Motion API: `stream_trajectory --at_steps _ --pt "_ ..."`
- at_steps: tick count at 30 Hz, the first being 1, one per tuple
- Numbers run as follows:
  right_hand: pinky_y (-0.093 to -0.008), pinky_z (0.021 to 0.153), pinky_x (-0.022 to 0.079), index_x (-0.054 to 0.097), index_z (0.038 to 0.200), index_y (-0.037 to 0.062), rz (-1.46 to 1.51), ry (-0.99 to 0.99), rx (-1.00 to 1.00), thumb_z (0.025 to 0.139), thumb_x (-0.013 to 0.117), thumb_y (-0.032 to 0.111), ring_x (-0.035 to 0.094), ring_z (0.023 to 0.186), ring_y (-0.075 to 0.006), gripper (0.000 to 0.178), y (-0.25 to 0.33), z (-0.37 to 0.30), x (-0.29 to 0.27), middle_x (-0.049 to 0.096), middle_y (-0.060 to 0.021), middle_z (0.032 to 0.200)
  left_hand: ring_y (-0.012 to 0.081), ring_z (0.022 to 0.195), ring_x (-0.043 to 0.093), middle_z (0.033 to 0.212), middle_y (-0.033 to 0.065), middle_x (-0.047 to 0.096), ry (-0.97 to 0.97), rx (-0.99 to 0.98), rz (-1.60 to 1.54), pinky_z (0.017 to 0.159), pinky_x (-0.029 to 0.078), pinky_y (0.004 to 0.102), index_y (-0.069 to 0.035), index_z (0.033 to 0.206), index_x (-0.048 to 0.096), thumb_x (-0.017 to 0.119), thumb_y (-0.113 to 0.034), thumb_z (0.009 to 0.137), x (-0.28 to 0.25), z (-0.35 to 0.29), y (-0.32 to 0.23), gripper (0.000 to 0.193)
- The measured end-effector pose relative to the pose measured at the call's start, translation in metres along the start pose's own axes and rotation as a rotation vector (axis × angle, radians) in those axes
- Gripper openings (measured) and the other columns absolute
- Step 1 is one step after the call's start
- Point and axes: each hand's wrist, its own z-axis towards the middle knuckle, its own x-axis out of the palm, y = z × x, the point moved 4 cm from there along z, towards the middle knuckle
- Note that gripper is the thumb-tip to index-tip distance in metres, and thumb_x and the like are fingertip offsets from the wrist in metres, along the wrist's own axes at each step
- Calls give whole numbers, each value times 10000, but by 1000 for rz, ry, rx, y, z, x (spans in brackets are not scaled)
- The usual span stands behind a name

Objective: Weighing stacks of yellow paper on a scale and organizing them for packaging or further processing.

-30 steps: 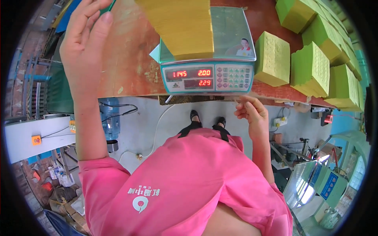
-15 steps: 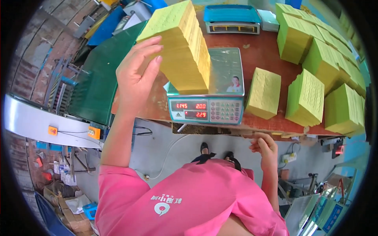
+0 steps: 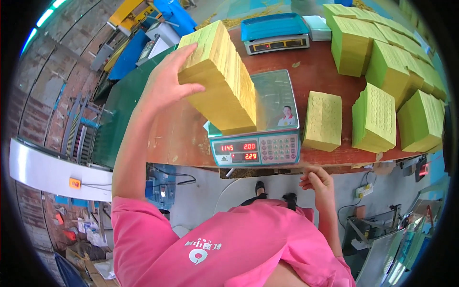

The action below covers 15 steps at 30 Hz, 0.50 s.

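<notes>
A tall stack of yellow paper sheets [image 3: 217, 95] stands on the metal pan of an electronic scale [image 3: 275, 122], whose red digits are lit. My left hand [image 3: 169, 79] is at the stack's upper left, its thumb across the front face and its fingers round the left side. The hidden fingertips lie behind the paper. Below the table's front edge, my right hand [image 3: 319, 182] hangs with loosely bent fingers and nothing visible in it. Right of the scale stand a shorter paper stack [image 3: 323, 119] and another tilted paper stack [image 3: 375, 117].
More yellow stacks [image 3: 356, 45] crowd the right side of the red-brown table [image 3: 282, 64]. A second scale with a blue tray [image 3: 272, 26] sits at the back, beside a pale box [image 3: 318, 28]. To the left is a dark green surface [image 3: 126, 98]; cables [image 3: 181, 179] hang below.
My left hand has come against the stack, its thumb now spread over the front face. The view has shifted, so the table sits lower. The scale's digits are unchanged.
</notes>
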Motion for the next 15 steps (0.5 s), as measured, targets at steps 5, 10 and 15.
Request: stream_trajectory --at_steps 5,10,15 --pt "-280 661 523 623 1122 5 39 -4 27 953 527 128 660 733 -163 230 -8 -1 27 672 -87 893 319 1244 495 1346 154 521 -14 124 113 1068 363 387 -32 1356 489 814 -237 650 2 9 2 804" --pt "-273 682 512 615 1134 -22 56 -12 45 953 526 106 649 757 -145 239 -3 0 43 679 -91 897 324 1219 509 1318 147 539 -4 148 141 1051 380 395 -33 1316 528 816 -251 647 1 14 -1 760" --pt "-275 670 516 617 1126 -10 69 -15 27 950 521 113 654 746 -151 235 -8 3 43 675 -85 893 328 1202 525 1267 157 577 -10 219 193 1029 404 399 -38 1304 544 801 -243 669 -1 17 3 716"
